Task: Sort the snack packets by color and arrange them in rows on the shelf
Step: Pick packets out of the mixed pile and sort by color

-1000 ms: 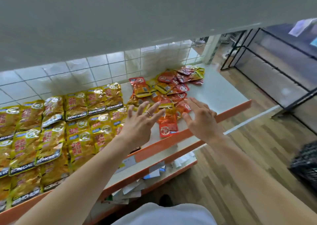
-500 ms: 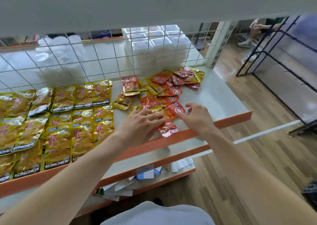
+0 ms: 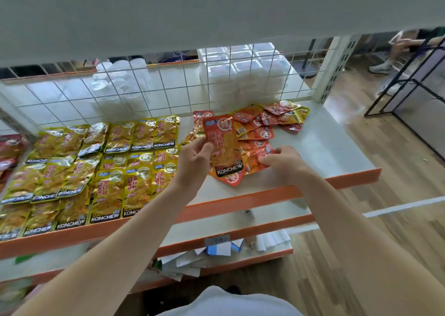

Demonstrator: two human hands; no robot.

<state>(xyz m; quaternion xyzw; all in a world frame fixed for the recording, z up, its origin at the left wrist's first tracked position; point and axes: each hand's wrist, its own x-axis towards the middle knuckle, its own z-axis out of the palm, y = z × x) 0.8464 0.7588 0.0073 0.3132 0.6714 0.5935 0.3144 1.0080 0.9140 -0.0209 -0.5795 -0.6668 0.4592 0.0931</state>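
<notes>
My left hand [image 3: 192, 162] holds a red KONCHEW packet [image 3: 225, 147] upright above the shelf, pinched at its left edge. Just to the right, my right hand [image 3: 284, 164] pinches another red packet [image 3: 258, 158] lying at the near edge of a loose pile of red and yellow packets [image 3: 265, 123]. Yellow packets [image 3: 96, 166] lie in neat overlapping rows over the left part of the white shelf [image 3: 325, 152]. A few red packets [image 3: 9, 149] show at the far left edge.
The shelf has an orange front lip [image 3: 265, 197] and a white wire grid [image 3: 144, 91] at the back, with plastic containers [image 3: 240, 74] behind it. A lower shelf holds papers and small boxes [image 3: 216, 250]. A person's legs [image 3: 395, 53] show at the far right.
My left hand has lifted a red packet off the pile and holds it up. My right hand went from lying flat at the pile's edge to pinching a red packet.
</notes>
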